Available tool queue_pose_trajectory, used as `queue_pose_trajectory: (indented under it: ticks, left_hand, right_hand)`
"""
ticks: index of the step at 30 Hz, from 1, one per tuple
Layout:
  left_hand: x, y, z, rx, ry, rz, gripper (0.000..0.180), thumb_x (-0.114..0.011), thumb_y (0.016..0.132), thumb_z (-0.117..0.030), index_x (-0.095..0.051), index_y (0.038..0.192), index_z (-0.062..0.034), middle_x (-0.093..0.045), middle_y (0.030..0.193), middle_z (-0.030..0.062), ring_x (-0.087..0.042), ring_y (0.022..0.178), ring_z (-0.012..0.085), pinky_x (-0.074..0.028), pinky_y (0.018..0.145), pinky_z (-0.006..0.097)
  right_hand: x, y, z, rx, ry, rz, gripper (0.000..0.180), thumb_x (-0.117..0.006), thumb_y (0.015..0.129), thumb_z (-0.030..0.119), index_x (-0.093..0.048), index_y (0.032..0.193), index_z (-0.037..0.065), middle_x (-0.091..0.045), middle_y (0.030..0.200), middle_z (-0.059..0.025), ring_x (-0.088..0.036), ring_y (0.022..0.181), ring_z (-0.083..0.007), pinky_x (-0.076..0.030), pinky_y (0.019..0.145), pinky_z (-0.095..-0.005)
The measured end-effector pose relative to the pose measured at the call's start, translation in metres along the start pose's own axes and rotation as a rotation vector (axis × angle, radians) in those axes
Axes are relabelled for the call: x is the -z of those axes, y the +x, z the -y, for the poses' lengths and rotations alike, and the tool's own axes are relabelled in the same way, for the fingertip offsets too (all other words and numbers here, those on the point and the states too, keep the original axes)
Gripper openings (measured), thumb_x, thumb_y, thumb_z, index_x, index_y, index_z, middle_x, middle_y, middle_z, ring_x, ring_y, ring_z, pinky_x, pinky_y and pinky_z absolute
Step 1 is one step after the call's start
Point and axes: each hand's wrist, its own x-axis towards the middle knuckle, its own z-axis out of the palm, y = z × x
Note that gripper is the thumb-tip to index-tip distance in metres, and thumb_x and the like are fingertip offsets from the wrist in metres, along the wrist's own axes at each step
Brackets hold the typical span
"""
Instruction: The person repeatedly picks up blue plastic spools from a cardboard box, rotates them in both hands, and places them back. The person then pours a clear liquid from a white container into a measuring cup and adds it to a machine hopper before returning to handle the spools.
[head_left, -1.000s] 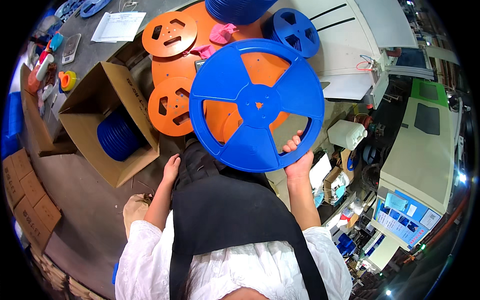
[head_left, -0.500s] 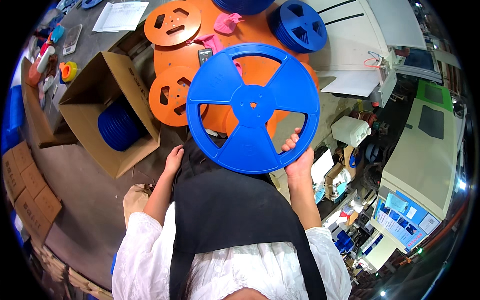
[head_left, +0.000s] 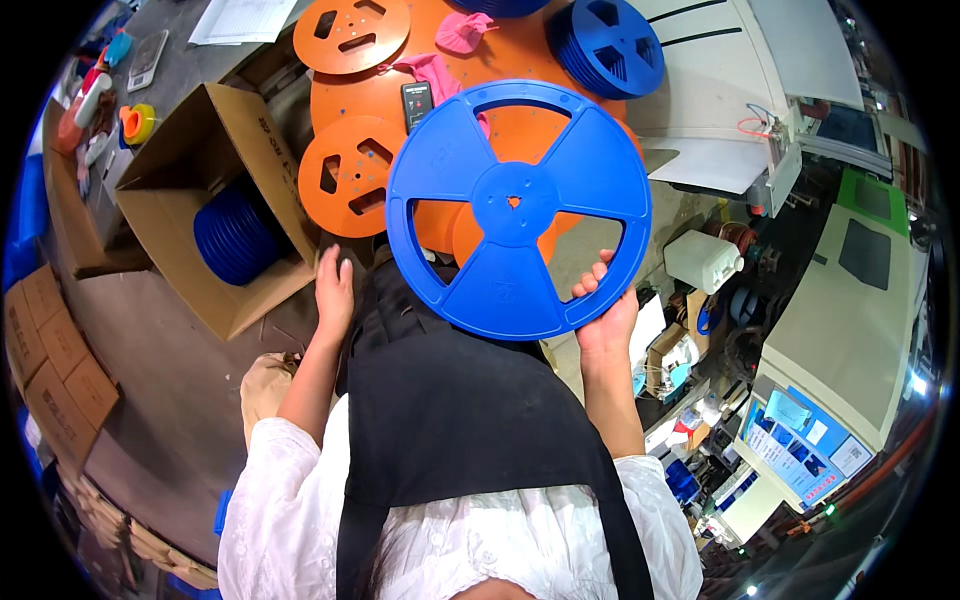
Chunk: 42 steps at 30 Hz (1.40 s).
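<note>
Blue reel stands above right hand, fingers clamped on its lower rim.

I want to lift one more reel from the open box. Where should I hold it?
Grip a blue reel by its upper rim, coming from the box's open side. The reels stand on edge, packed together, so only rims show; the free left hand is nearest.

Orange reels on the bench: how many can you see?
3 at least: one orange reel at the top, one beside the cardboard box, and a large one partly behind the blue reel in the right hand. More may be hidden.
</note>
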Motion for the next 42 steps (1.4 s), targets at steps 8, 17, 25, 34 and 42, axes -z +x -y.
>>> queue_pose_trajectory:
  ticks: [8, 17, 25, 34, 42]
  left_hand:
    - [0.012, 0.032, -0.183, -0.525, 0.267, 0.109, 0.059, -0.047, 0.093, -0.026, -0.026, 0.144, -0.0058, -0.020, 0.151, 0.0153, -0.010, 0.142, 0.0297, -0.005, 0.113, 0.046]
    - [0.001, -0.013, -0.232, -0.685, 0.179, 0.207, 0.077, -0.059, 0.084, -0.037, -0.023, 0.144, -0.0038, -0.018, 0.151, 0.0181, -0.010, 0.142, 0.0321, -0.001, 0.111, 0.052]
    - [0.000, -0.035, -0.226, -0.711, 0.211, 0.301, 0.073, -0.059, 0.084, -0.043, -0.029, 0.144, -0.0135, -0.016, 0.151, 0.0171, -0.006, 0.142, 0.0339, -0.001, 0.112, 0.051]
    - [-0.003, -0.040, -0.232, -0.845, 0.124, 0.427, 0.072, -0.061, 0.082, -0.043, -0.032, 0.142, -0.0192, -0.019, 0.151, 0.0139, -0.008, 0.142, 0.0315, -0.002, 0.112, 0.052]
    - [-0.019, -0.023, -0.264, -0.962, 0.069, 0.355, 0.073, -0.057, 0.084, -0.041, -0.029, 0.143, -0.0083, -0.027, 0.149, 0.0093, -0.020, 0.140, 0.0242, -0.012, 0.113, 0.045]
  right_hand:
    - [-0.009, -0.017, -0.003, 0.018, -0.054, 0.022, 0.031, -0.040, 0.097, 0.033, -0.052, 0.103, 0.005, -0.050, 0.071, -0.0024, -0.049, 0.058, -0.0152, -0.041, 0.056, -0.0294]
    - [0.013, -0.030, -0.007, 0.048, 0.044, 0.148, 0.030, -0.038, 0.093, 0.025, -0.055, 0.104, 0.003, -0.051, 0.067, -0.0052, -0.046, 0.053, -0.0175, -0.039, 0.051, -0.0317]
    - [0.019, -0.036, -0.008, 0.034, 0.079, 0.133, 0.031, -0.038, 0.094, 0.026, -0.054, 0.105, 0.002, -0.050, 0.067, -0.0056, -0.046, 0.054, -0.0175, -0.038, 0.051, -0.0314]
    - [0.016, -0.034, -0.004, -0.022, 0.012, 0.009, 0.030, -0.038, 0.095, 0.028, -0.053, 0.105, 0.004, -0.049, 0.066, -0.0043, -0.047, 0.055, -0.0165, -0.038, 0.051, -0.0301]
    - [0.017, -0.039, -0.008, -0.036, 0.018, 0.031, 0.028, -0.038, 0.095, 0.026, -0.053, 0.105, 0.005, -0.045, 0.065, -0.0030, -0.042, 0.053, -0.0142, -0.035, 0.050, -0.0284]
